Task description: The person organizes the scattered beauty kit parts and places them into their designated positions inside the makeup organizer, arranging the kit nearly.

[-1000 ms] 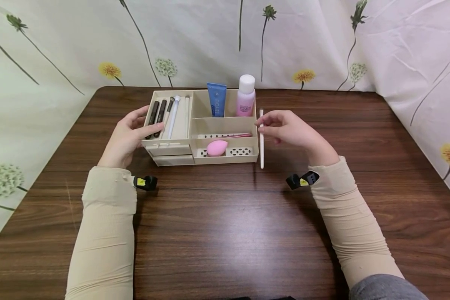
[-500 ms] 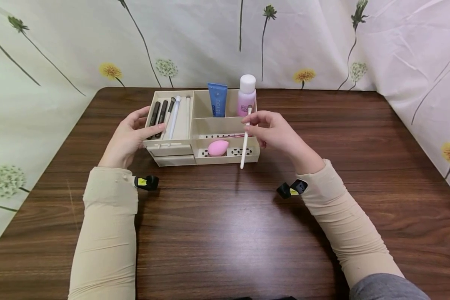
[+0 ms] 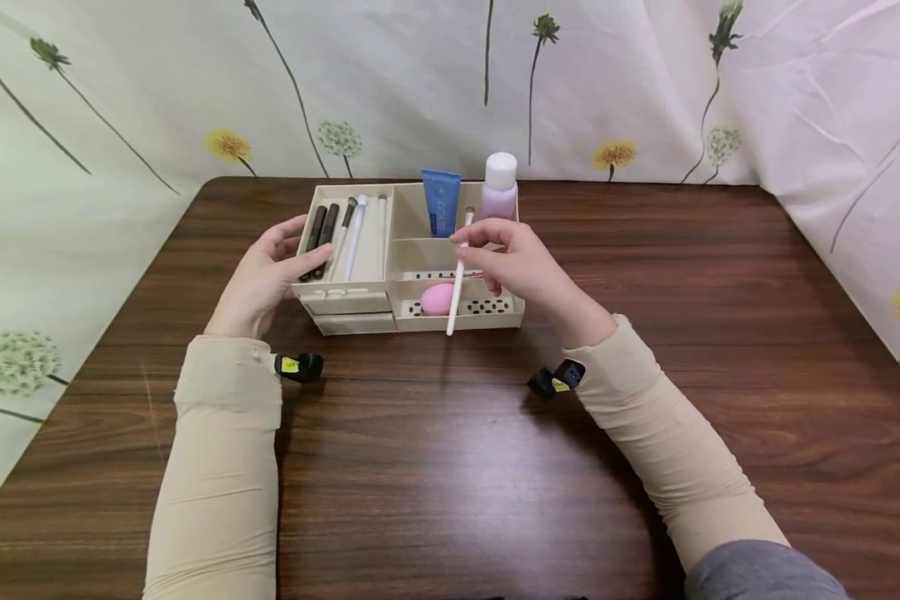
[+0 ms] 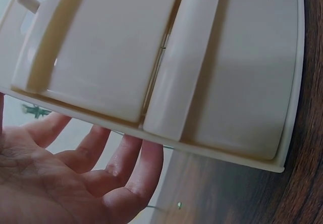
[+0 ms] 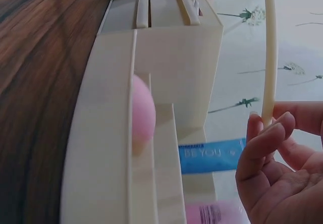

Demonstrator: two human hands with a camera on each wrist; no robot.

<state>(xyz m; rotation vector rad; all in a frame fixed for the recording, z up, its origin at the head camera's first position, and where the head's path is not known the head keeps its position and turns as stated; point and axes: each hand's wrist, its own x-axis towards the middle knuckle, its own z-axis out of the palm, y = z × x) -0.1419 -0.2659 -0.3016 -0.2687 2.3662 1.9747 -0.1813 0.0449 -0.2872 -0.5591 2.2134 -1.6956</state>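
My right hand (image 3: 521, 262) pinches a white-handled makeup brush (image 3: 456, 292) between thumb and fingertips. The brush is held upright with its bristles up, above the right half of a cream makeup organizer (image 3: 348, 323). At the organizer's left side my left hand (image 3: 258, 271) grips it, thumb over the top rim and fingers along the side wall. In the left compartment lie two black tubes (image 3: 322, 237) and several brushes (image 3: 355, 237). A pink makeup sponge (image 3: 437, 299) sits in the front right compartment, partly behind the held brush.
A blue squeeze tube (image 3: 442, 202) and a pink bottle with a white cap (image 3: 501, 171) stand in the organizer's back compartments. Reddish sticks in the middle slot are mostly hidden by my right hand. A flowered cloth (image 3: 412, 92) hangs behind the brown wooden table (image 3: 420, 467).
My right hand has carried the brush leftward, from beside the organizer's right edge to above its right compartments. The left hand keeps its place on the organizer.
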